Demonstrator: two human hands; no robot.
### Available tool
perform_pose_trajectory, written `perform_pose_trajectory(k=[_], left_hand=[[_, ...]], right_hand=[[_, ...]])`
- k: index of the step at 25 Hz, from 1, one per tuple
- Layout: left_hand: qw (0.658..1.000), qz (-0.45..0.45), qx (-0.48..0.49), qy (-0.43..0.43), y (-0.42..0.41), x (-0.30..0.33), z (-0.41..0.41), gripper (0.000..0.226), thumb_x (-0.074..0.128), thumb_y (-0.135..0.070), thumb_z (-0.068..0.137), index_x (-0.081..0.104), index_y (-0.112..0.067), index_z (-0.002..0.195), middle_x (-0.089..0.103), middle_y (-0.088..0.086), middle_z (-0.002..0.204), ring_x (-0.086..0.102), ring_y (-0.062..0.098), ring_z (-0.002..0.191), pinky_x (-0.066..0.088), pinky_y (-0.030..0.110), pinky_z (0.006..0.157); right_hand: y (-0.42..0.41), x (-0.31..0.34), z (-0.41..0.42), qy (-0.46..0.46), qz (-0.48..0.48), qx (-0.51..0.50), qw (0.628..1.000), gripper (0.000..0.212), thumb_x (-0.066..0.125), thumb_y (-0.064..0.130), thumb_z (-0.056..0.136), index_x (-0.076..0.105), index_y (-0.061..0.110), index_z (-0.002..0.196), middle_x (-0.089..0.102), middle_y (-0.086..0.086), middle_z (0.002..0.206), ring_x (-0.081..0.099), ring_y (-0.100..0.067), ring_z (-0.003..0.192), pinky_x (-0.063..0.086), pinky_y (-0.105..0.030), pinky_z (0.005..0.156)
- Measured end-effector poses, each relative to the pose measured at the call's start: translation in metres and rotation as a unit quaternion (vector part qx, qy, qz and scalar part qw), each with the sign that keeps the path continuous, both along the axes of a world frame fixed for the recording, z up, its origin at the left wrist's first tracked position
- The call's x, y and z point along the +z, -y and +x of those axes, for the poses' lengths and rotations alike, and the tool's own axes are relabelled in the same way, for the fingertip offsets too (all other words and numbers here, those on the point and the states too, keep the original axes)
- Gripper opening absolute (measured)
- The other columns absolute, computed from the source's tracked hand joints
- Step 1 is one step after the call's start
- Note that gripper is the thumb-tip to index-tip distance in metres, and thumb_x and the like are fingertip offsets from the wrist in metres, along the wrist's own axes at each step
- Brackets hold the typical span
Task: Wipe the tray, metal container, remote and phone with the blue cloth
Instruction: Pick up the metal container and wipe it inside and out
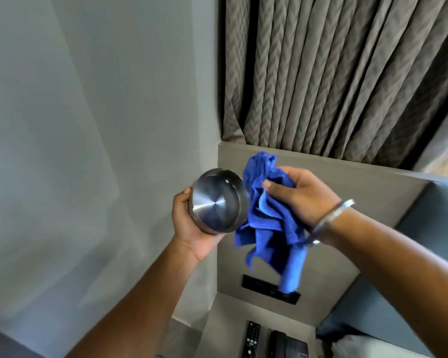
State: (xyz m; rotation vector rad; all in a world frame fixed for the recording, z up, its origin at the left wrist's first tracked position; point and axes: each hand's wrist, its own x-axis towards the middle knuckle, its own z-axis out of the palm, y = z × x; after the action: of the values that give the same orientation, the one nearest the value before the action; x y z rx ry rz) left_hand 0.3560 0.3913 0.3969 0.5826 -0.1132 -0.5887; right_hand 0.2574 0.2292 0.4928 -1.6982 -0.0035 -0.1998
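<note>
Head view, looking forward and down: your left hand (pixel 192 226) is closed around the rim of the metal container (pixel 216 201), holding it in the air with its round base tipped toward you, while your right hand (pixel 303 196) is clenched on a bunched blue cloth (pixel 269 223), thumb and fingers pinching the fabric. The cloth touches the container's right edge and its loose corners hang below your wrist, which carries a metal bracelet (pixel 329 219). The container is shallow and round, of brushed steel with a radial sheen on the base and a small notch showing in the far rim; no smear or residue can be made out on the visible face. Judged from this arrangement, wiping of the container is under way, with the side wall being worked and the inside hidden from you. The remote (pixel 251 338) and the dark phone (pixel 287 344) lie side by side on the bedside table (pixel 225 319) below, neither in contact with the cloth; they probably remain to be wiped. The tray is not visible, so its state cannot be judged.
</note>
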Motion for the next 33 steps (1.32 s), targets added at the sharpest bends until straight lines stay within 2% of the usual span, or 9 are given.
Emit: perform_pose_trajectory(k=[4,6,9,12,15,17,23,28,33], left_hand=[[0.991,-0.119,-0.064,0.006,-0.019,-0.008,0.006,0.073,0.061,-0.054,0.075,0.051,-0.026,0.141,0.046,0.019,0.149,0.038,0.049,0.136,0.034,0.071,0.100],[0.991,-0.114,-0.073,0.000,-0.015,0.000,-0.004,0.066,0.062,-0.055,0.076,0.060,-0.023,0.134,0.055,0.019,0.142,0.047,0.048,0.131,0.037,0.070,0.099],[0.988,-0.089,-0.120,0.032,-0.010,0.002,-0.015,0.066,0.061,-0.062,0.077,0.065,-0.023,0.129,0.061,0.014,0.136,0.054,0.039,0.127,0.040,0.061,0.104],[0.987,-0.032,-0.141,0.078,-0.006,0.003,-0.021,0.072,0.048,-0.072,0.081,0.063,-0.023,0.131,0.064,0.012,0.134,0.060,0.033,0.122,0.049,0.053,0.095],[0.986,-0.010,-0.143,0.082,-0.008,0.005,-0.023,0.071,0.050,-0.072,0.079,0.063,-0.026,0.131,0.064,0.014,0.133,0.062,0.035,0.118,0.050,0.057,0.090],[0.988,-0.016,-0.134,0.071,-0.010,0.004,-0.026,0.070,0.054,-0.071,0.076,0.064,-0.026,0.129,0.064,0.016,0.132,0.063,0.038,0.116,0.049,0.059,0.090],[0.994,-0.021,-0.086,0.071,-0.005,0.006,-0.026,0.071,0.060,-0.067,0.072,0.064,-0.026,0.129,0.065,0.015,0.131,0.065,0.037,0.114,0.048,0.065,0.088],[0.988,-0.066,-0.123,0.064,0.003,0.010,-0.031,0.068,0.055,-0.068,0.078,0.065,-0.023,0.127,0.065,0.018,0.130,0.062,0.041,0.117,0.046,0.062,0.093],[0.993,0.022,-0.039,0.109,0.007,0.005,-0.027,0.059,0.057,-0.059,0.074,0.071,-0.023,0.118,0.073,0.011,0.116,0.069,0.028,0.107,0.057,0.044,0.079]], right_hand=[[0.025,0.006,-0.009,0.049,-0.196,-0.013,0.979,0.008,0.060,0.011,0.090,0.064,0.015,0.084,0.069,0.005,0.074,0.063,-0.009,0.067,0.054,-0.030,0.071],[0.015,0.010,-0.009,0.099,-0.296,-0.009,0.950,0.008,0.061,0.012,0.088,0.064,0.019,0.085,0.068,0.006,0.076,0.062,-0.007,0.070,0.049,-0.024,0.068],[-0.008,0.012,-0.003,0.172,-0.507,-0.012,0.844,0.017,0.059,0.011,0.082,0.064,0.016,0.097,0.062,-0.006,0.092,0.056,-0.024,0.084,0.046,-0.033,0.075],[-0.032,0.007,0.009,0.123,-0.655,-0.011,0.746,0.027,0.051,0.013,0.082,0.059,0.024,0.106,0.052,-0.005,0.104,0.048,-0.027,0.084,0.048,-0.037,0.066],[-0.046,0.003,0.020,0.114,-0.764,-0.018,0.635,0.023,0.050,0.021,0.087,0.060,0.020,0.107,0.049,-0.008,0.107,0.045,-0.027,0.081,0.036,-0.034,0.057],[-0.051,0.004,0.024,0.110,-0.795,-0.022,0.597,0.022,0.047,0.018,0.088,0.063,0.017,0.103,0.050,-0.008,0.106,0.046,-0.027,0.081,0.035,-0.034,0.055],[-0.053,0.023,0.029,0.009,-0.820,0.035,0.571,0.021,0.045,0.024,0.092,0.064,0.017,0.099,0.054,-0.005,0.109,0.051,-0.027,0.095,0.037,-0.036,0.061],[-0.056,0.029,0.025,0.124,-0.842,-0.009,0.525,0.022,0.043,0.016,0.090,0.065,0.014,0.094,0.052,-0.008,0.106,0.050,-0.028,0.087,0.035,-0.035,0.056],[-0.040,0.032,0.015,-0.092,-0.796,0.114,0.587,0.014,0.055,0.028,0.086,0.065,0.020,0.092,0.061,0.000,0.097,0.057,-0.025,0.087,0.038,-0.029,0.061]])
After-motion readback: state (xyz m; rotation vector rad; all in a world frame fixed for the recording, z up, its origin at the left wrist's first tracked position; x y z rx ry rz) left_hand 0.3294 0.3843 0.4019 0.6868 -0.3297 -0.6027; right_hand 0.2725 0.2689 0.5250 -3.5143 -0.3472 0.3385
